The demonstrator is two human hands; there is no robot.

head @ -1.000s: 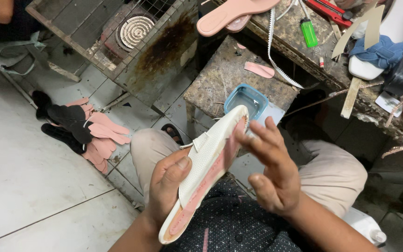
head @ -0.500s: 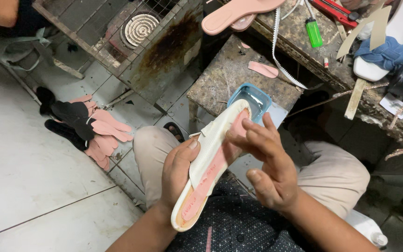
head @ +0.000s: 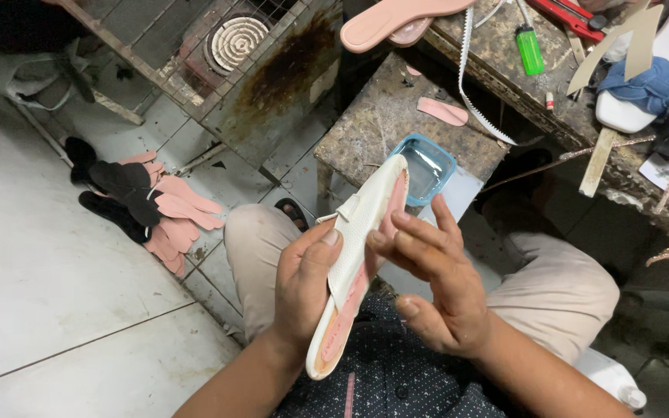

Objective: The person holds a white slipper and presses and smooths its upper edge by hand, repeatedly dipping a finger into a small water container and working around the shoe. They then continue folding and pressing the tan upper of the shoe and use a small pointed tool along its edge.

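Both hands meet on the sandal (head: 358,263), over the lap: left hand (head: 303,290) clamps its white side, right hand (head: 435,282) lies open (fingertips pressing its pink edge). Its long axis runs away from the person, up-right.

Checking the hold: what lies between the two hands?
In the head view, only the white sandal sole with its pink insole lies between the left hand and the right hand; both touch it.
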